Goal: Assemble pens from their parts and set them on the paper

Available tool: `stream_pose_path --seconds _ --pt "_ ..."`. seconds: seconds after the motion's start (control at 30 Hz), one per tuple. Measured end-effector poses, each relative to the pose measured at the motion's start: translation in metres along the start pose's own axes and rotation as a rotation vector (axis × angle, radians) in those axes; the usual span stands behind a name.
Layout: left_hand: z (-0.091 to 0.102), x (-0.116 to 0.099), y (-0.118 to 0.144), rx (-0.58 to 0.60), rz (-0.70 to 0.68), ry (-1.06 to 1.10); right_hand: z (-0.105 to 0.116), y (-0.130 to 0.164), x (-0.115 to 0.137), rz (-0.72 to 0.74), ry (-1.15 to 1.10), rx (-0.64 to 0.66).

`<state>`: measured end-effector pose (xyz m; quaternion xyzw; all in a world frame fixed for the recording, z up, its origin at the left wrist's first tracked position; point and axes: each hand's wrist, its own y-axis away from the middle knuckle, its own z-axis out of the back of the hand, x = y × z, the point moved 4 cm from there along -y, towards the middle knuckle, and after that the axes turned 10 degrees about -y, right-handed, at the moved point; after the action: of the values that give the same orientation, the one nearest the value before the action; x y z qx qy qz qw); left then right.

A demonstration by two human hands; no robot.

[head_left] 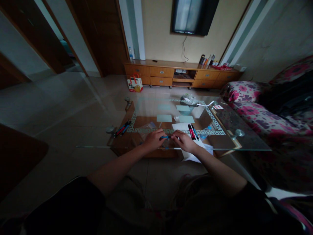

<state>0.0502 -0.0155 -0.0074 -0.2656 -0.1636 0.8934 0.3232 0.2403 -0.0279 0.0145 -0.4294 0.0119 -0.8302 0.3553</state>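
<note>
Both hands meet at the near edge of the glass table [244, 143]; the left hand [153, 139] is curled shut round one end of a blue pen [165, 137] and the right hand [184, 141] pinches the other end with bent fingers, so the pen lies level between them, spanning the small gap from fist to fist, held from both ends as one would to pull it apart or press it together; whether a cap is on I cannot tell; just beyond the right hand several red and dark pens [192, 131] lie side by side on a white sheet of paper [179, 126], within easy reach; farther to the left a second bundle of pens [122, 128] rests on the glass near its corner; a small basket [185, 110] stands toward the far side
</note>
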Motion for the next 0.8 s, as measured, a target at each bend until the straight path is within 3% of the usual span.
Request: stream_pose_path --seconds 0.53,0.8 --pt "-0.0018 -0.0018 -0.0017 0.103 0.025 -0.046 -0.0065 0.0015 -0.0038 -0.053 0.079 0.062" --pt "-0.0087 -0.0055 0.0008 0.219 -0.015 -0.025 -0.0065 0.0018 -0.0083 -0.095 0.16 -0.01"
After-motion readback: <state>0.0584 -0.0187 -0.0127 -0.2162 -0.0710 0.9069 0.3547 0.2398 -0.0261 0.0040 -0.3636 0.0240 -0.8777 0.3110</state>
